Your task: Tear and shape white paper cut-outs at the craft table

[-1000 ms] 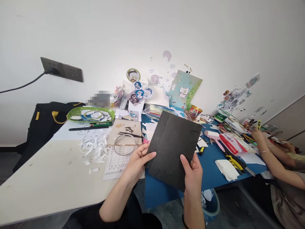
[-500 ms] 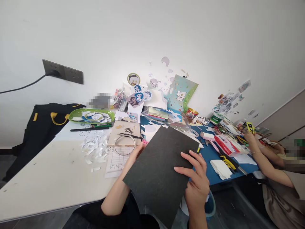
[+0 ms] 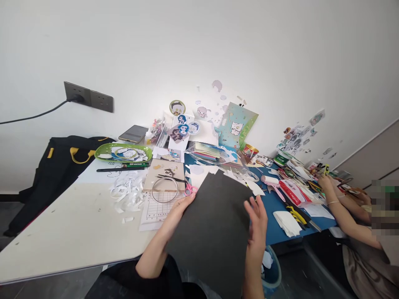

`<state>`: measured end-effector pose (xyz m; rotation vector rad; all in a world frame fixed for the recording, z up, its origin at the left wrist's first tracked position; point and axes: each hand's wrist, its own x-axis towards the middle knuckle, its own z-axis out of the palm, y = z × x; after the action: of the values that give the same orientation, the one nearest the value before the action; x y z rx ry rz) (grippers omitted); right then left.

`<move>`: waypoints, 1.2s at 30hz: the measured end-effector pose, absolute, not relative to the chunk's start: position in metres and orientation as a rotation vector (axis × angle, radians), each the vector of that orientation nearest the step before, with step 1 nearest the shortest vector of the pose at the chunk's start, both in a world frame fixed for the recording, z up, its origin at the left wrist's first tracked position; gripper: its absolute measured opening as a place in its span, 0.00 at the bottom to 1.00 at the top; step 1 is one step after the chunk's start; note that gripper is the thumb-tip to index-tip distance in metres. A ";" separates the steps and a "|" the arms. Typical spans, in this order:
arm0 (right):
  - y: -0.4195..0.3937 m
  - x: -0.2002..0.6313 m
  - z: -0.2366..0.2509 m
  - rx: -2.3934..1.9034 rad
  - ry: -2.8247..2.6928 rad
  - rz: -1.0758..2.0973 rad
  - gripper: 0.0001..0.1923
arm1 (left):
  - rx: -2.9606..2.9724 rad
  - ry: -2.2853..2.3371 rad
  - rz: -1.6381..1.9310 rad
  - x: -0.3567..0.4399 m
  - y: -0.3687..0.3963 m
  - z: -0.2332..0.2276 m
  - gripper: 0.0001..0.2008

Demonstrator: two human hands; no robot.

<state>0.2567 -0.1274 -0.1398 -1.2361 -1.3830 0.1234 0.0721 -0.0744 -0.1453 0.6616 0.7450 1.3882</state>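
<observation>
The black sheet (image 3: 215, 232) has tilted steeper since a moment ago, its lower end off the counter (image 3: 71, 232) edge. Left hand (image 3: 177, 211) grips its left edge; right hand (image 3: 258, 220) rests open-fingered on its right edge. Bare counter lies leftward.

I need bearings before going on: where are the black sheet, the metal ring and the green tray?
black sheet (image 3: 215, 232): head view, middle of its dark face.
metal ring (image 3: 152, 195): head view, left side of the wire hoop.
green tray (image 3: 99, 153): head view, left rim.
</observation>
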 end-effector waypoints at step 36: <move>-0.133 0.250 -0.160 -1.424 -0.685 1.056 0.41 | 0.585 0.619 1.348 0.082 -0.068 -0.162 0.30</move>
<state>0.2502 -0.1334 -0.1604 -1.4235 -0.6852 1.0561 0.0821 -0.0678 -0.1620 0.5850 0.6194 1.3478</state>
